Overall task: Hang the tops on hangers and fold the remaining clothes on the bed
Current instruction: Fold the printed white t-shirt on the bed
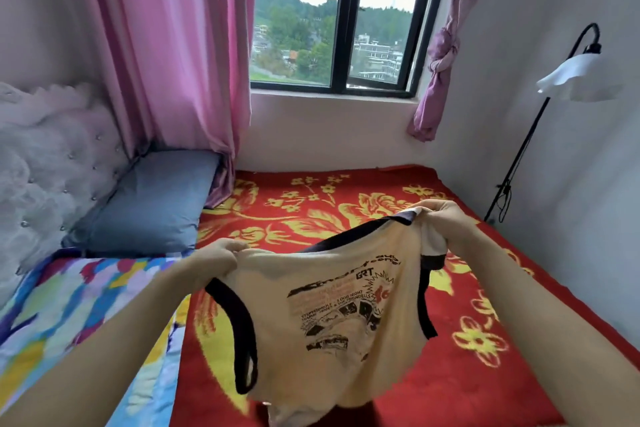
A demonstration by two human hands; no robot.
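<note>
Both hands are up, and a cream sleeveless top (332,315) with dark trim and a black print hangs spread between them above the bed's red floral blanket (346,215). The left hand (225,255) pinches one shoulder, the right hand (440,218) grips the other; a blue pillow (149,204) lies at the bed's far left corner.
</note>
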